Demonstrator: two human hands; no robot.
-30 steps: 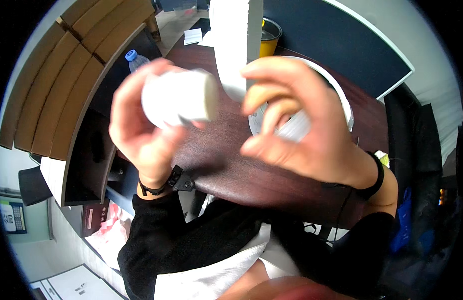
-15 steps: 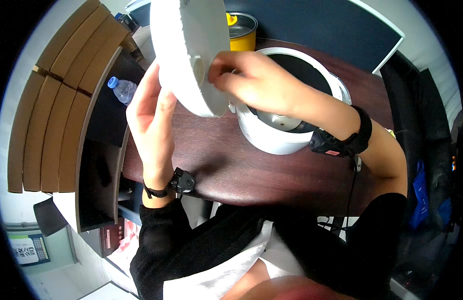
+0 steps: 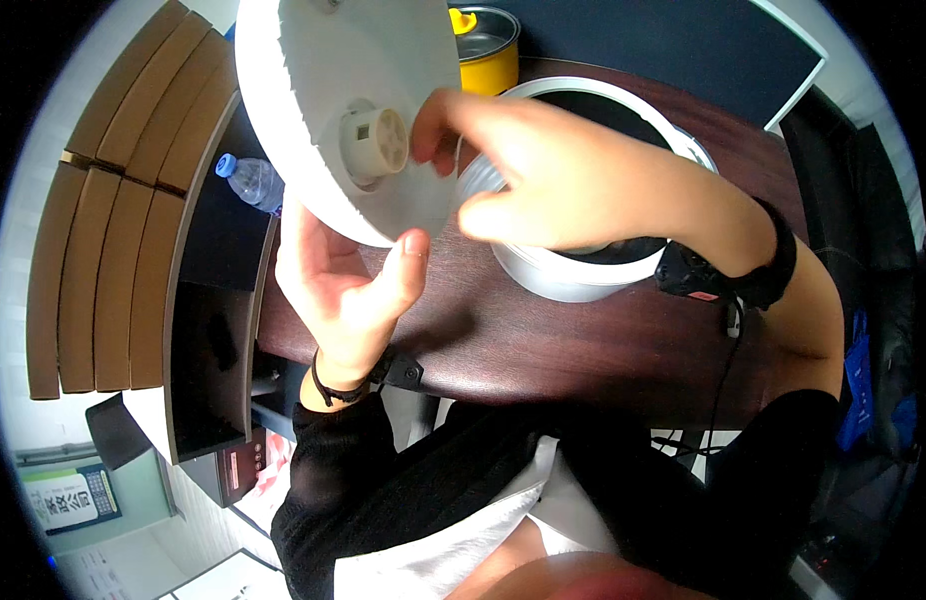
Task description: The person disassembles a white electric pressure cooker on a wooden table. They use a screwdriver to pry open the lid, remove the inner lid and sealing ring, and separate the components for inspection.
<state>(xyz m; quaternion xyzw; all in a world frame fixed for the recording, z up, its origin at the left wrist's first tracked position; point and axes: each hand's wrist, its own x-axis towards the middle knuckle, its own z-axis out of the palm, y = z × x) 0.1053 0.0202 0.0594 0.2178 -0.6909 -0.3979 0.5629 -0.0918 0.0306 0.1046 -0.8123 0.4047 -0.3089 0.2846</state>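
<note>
A white domed lid of an appliance is tilted up, its inner side facing right. Inside it sits a cream round fitting with a small square hole. My left hand supports the lid from below, thumb against its lower rim. My right hand is just right of the fitting, fingers curled and thumb spread away from them; I see nothing in its grip. Behind and below that hand stands the white round appliance body, its dark opening partly hidden by my forearm.
At the back is a yellow pot with a dark inside. A water bottle with a blue cap stands on the dark shelf at left, near stacked brown boxes. A dark partition borders the brown table.
The lid has moved left and turned, so its inside and the fitting now show. My left thumb has come to its lower rim. The right hand's thumb has spread away from its fingers.
</note>
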